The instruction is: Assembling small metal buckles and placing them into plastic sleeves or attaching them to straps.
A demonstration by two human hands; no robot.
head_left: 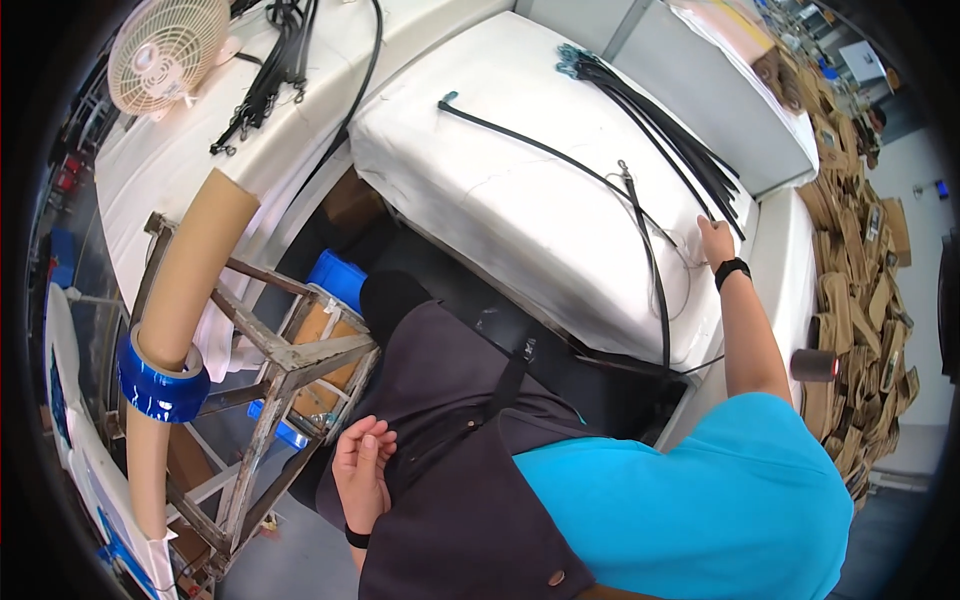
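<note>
Black strap bundle: the straps lie on the white-covered worktop, just beyond the right hand, their long axis running away from it and leftward.
Nearer hand: the right, at the bundle's near end; the left hand is well apart, close to the person's body.
Right hand: fingers drawn in narrow beside a strap end; whether they pinch it, one cannot tell.
Left hand: loosely curled, palm partly turned up, holding nothing that shows.
Bundle's far tips: teal ends gathered in a tuft, farthest from both hands.
Single strap: a flat black strip left of the right hand, slanting away to the left.
Clipped strap: a dark band with a metal clip, also left of the right hand, bending toward the person's body.
Thin cord: a pale, slender loop just nearer the body than the right hand.
Worktop cover: smooth, pale cloth or sheeting, softly creased.
Beyond the left hand, to its left: a stiff brown cardboard tube through a glossy blue tape roll.
Right of the right forearm: a dark, rounded thread spool.
</note>
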